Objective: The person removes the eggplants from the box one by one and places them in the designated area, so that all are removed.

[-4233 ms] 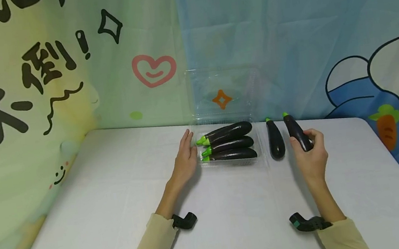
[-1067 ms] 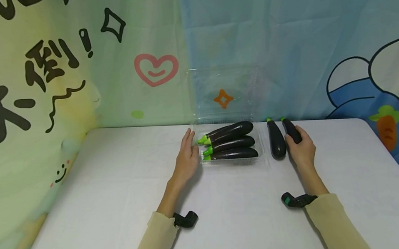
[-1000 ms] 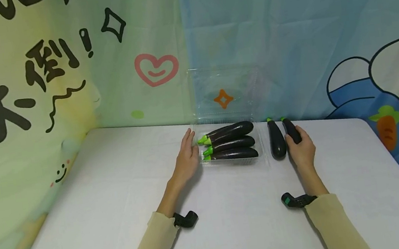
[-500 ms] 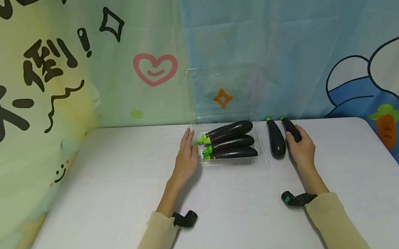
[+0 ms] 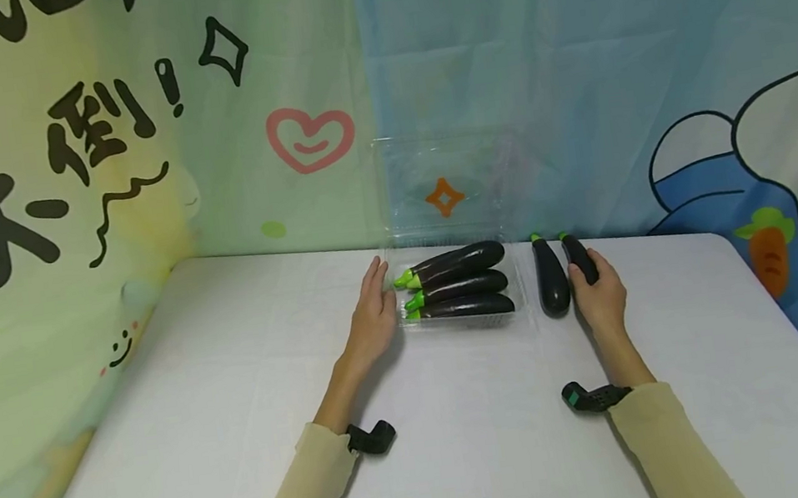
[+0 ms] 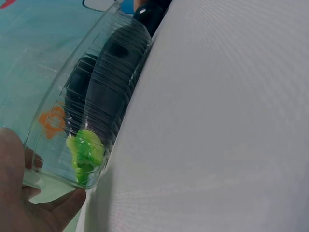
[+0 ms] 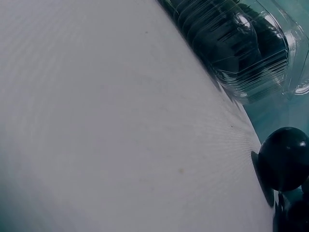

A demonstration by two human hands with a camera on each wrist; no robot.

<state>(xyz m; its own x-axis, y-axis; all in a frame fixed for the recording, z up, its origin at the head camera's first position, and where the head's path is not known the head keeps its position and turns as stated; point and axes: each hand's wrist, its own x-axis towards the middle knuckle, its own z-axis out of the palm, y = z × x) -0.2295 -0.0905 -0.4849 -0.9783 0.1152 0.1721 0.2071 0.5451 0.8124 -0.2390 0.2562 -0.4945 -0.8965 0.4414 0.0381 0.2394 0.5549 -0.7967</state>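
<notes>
Several dark eggplants [image 5: 463, 308] with green stems lie in a clear plastic box [image 5: 517, 280], whose lid [image 5: 402, 185] stands raised behind it. My left hand [image 5: 370, 320] rests its extended fingers against the box's left side; the left wrist view has the fingertips at the near corner. To the right of the box, one loose eggplant [image 5: 552, 279] lies with its stem pointing away. Beside it, my right hand [image 5: 600, 298] grips another eggplant [image 5: 579, 259] by its thick end, its lower part hidden by the hand. The right wrist view misses this hand.
A white-covered table [image 5: 468, 425] carries everything. Right behind its far edge hangs a printed cloth backdrop [image 5: 575, 91], close to the box lid and the eggplant stems. Black wrist cameras [image 5: 373, 438] sit on both forearms.
Since about four seconds ago, my right hand has brought its eggplant left, down beside the loose one. During the last second hardly anything moves; the left hand stays at the box.
</notes>
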